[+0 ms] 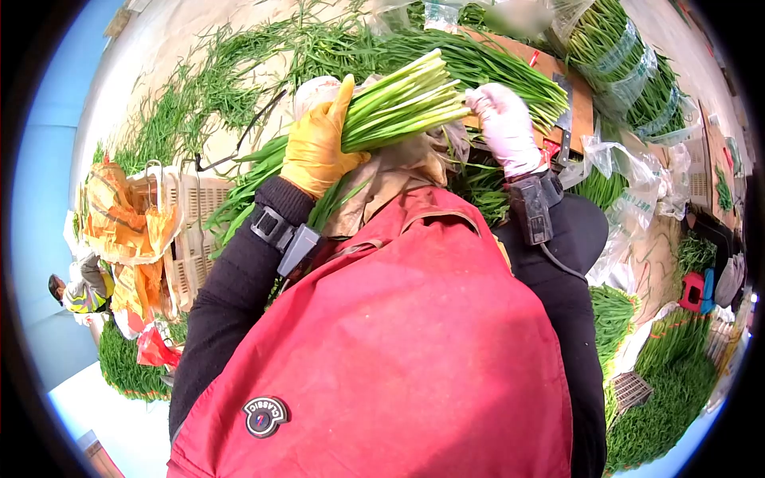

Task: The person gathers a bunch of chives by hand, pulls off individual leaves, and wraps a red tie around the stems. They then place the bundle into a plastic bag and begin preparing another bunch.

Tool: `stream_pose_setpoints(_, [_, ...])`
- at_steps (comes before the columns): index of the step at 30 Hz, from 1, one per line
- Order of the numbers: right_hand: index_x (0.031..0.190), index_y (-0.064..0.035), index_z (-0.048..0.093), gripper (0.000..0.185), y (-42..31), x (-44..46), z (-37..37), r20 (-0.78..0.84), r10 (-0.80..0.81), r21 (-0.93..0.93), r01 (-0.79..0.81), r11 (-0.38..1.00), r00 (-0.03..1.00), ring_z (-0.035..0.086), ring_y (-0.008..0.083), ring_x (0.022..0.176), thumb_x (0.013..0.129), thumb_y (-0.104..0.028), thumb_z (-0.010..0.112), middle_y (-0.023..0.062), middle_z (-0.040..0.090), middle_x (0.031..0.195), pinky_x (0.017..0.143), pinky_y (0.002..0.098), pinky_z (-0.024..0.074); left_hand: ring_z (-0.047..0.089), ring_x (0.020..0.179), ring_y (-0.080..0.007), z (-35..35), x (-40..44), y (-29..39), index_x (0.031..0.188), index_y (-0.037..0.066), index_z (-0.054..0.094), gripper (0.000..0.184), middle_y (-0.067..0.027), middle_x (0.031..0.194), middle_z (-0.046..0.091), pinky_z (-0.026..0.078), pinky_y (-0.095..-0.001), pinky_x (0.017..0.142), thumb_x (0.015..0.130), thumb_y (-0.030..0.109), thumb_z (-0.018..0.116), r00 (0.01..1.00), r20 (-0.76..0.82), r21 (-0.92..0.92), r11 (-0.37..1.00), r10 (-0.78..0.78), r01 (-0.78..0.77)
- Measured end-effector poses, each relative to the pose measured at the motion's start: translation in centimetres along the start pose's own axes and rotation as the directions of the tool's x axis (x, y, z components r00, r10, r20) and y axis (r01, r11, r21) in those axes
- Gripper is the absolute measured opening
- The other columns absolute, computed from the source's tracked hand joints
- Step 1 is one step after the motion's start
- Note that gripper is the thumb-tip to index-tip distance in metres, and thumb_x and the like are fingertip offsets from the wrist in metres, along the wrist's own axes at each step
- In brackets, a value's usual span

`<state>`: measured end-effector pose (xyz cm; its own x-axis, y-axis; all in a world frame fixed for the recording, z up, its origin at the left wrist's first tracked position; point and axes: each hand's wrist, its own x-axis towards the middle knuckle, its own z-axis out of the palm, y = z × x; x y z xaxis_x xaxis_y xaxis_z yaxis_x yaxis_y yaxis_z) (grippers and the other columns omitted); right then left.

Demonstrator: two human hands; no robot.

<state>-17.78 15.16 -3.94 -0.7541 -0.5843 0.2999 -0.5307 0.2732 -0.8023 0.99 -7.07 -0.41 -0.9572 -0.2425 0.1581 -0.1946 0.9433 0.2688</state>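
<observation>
In a yellow glove, my left hand [319, 147] is wrapped round a bunch of garlic chives [402, 95]. Their pale stem ends point up and right, and the green leaves hang down to the left past my wrist. My right hand [504, 123], in a whitish glove, is at the right side of the stem ends with its fingers bent together. What those fingers pinch, if anything, is too small to make out. Behind the hands, another pile of chives [510, 76] lies on a brown board [583, 107] with a dark metal strip on it.
Loose chives [199, 88] are strewn over the floor ahead. Large wrapped bundles [625, 60] stand at upper right. To the left are a plastic crate [203, 199], an orange sack [119, 215] and another person [84, 287]. Stacked chives [665, 406] are at lower right.
</observation>
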Motion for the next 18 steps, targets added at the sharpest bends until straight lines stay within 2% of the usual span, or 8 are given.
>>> stream_pose_setpoints(2, [0.085,-0.0006,0.063,0.017,-0.4,-0.1,-1.3,-0.071,0.242,0.502,-0.175,0.847,0.968,0.057,0.0103,0.066,0.093,-0.015,0.058,0.0026,0.062,0.073,0.063,0.0251,0.0458,0.058,0.098,-0.0359,0.0,0.1,0.0,0.148,0.012,0.023,0.114,-0.0185,0.108,0.058,0.048,-0.0415,0.085,0.054,0.024,0.086,1.000,0.015,-0.030,1.000,-0.003,0.003])
stream_pose_setpoints(5, [0.082,0.0011,0.062,0.016,0.4,-1.3,-5.0,0.182,0.274,0.556,-0.329,0.764,0.944,0.056,0.0098,0.065,0.091,-0.012,0.058,0.0028,0.062,0.074,0.062,0.0230,0.0457,0.056,0.103,-0.0370,-0.5,0.2,0.1,0.147,0.010,0.025,0.113,-0.0195,0.113,0.057,0.046,-0.0405,0.089,0.054,0.021,0.086,0.998,0.053,-0.055,0.998,-0.029,0.032])
stream_pose_setpoints(8, [0.088,-0.0007,0.064,0.008,1.0,-5.0,-3.8,0.470,0.066,0.128,-0.142,0.982,0.880,0.058,0.0103,0.062,0.086,-0.007,0.059,0.0036,0.063,0.076,0.060,0.0244,0.0468,0.056,0.104,-0.0370,-0.7,0.3,0.4,0.147,0.010,0.025,0.113,-0.0198,0.114,0.057,0.046,-0.0407,0.089,0.054,0.022,0.086,0.995,0.082,-0.041,0.997,-0.055,0.059])
stream_pose_setpoints(10, [0.092,0.0011,0.064,0.010,1.5,-5.6,-2.6,0.568,0.401,0.202,-0.594,0.779,0.719,0.059,0.0093,0.067,0.085,-0.006,0.062,0.0057,0.064,0.080,0.061,0.0237,0.0482,0.056,0.105,-0.0372,-0.6,0.1,0.5,0.147,0.010,0.024,0.113,-0.0202,0.114,0.057,0.046,-0.0407,0.089,0.054,0.023,0.086,0.997,0.056,-0.043,0.998,-0.043,0.046])
stream_pose_setpoints(12, [0.097,0.0006,0.065,0.017,0.0,-4.8,-2.3,0.703,0.452,0.133,-0.726,0.675,0.549,0.061,0.0100,0.066,0.087,-0.014,0.065,0.0066,0.066,0.078,0.063,0.0237,0.0501,0.055,0.107,-0.0377,-0.8,0.3,0.6,0.148,0.009,0.024,0.114,-0.0213,0.117,0.056,0.046,-0.0405,0.091,0.054,0.026,0.087,0.995,0.085,-0.047,0.997,-0.056,0.060])
stream_pose_setpoints(14, [0.105,-0.0001,0.065,0.030,2.9,-4.8,0.6,0.721,0.268,0.144,-0.516,0.845,0.639,0.064,0.0153,0.079,0.089,-0.026,0.065,0.0104,0.068,0.091,0.075,0.0295,0.0512,0.055,0.107,-0.0375,-0.8,0.3,0.4,0.148,0.008,0.022,0.116,-0.0221,0.117,0.056,0.046,-0.0404,0.091,0.055,0.031,0.086,0.997,0.071,-0.037,0.999,-0.012,0.015])
stream_pose_setpoints(16, [0.125,-0.0011,0.055,0.054,1.6,-3.4,2.1,0.638,0.230,-0.144,-0.180,0.973,0.735,0.056,0.0247,0.115,0.088,-0.040,0.062,0.0131,0.062,0.121,0.099,0.0360,0.0410,0.057,0.105,-0.0366,-0.5,0.4,-0.3,0.149,0.007,0.020,0.118,-0.0225,0.114,0.056,0.047,-0.0404,0.088,0.056,0.039,0.085,0.996,0.007,-0.015,0.996,0.089,-0.089])
stream_pose_setpoints(18, [0.127,-0.0020,0.054,0.056,0.8,-3.0,3.8,0.555,0.012,0.066,-0.058,0.996,0.831,0.057,0.0264,0.115,0.087,-0.041,0.062,0.0170,0.062,0.119,0.097,0.0344,0.0422,0.053,0.114,-0.0368,-1.2,0.4,0.1,0.149,0.007,0.018,0.123,-0.0234,0.123,0.052,0.044,-0.0418,0.094,0.054,0.046,0.085,0.993,0.111,-0.010,0.999,0.049,-0.049])
